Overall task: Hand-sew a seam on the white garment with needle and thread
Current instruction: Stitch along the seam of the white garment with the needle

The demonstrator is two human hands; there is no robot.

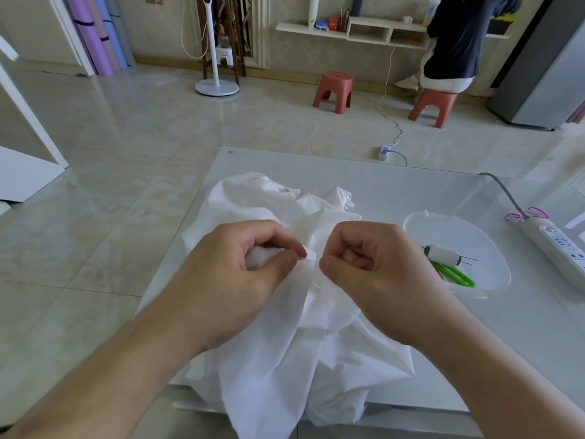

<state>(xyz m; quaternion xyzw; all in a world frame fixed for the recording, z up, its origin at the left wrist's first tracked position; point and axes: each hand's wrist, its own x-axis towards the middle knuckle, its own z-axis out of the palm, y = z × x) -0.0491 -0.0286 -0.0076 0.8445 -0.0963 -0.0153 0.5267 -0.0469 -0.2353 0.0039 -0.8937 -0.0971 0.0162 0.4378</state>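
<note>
The white garment (278, 353) lies crumpled on a glass table (395, 191) and hangs over its near edge. My left hand (240, 280) pinches a folded edge of the garment between thumb and forefinger. My right hand (373, 274) is curled just to the right, thumb and fingers pinched together at the fabric edge. A thin needle (308, 260) bridges the small gap between the two thumbs; which hand grips it is hard to tell. No thread is visible.
A clear plastic tub (493, 242) at the right holds a white thread spool (441, 253) with spare needles and green-handled scissors (456, 275). A power strip (557, 248) lies at the far right. Two red stools (334, 90) and a seated person (456, 39) are behind.
</note>
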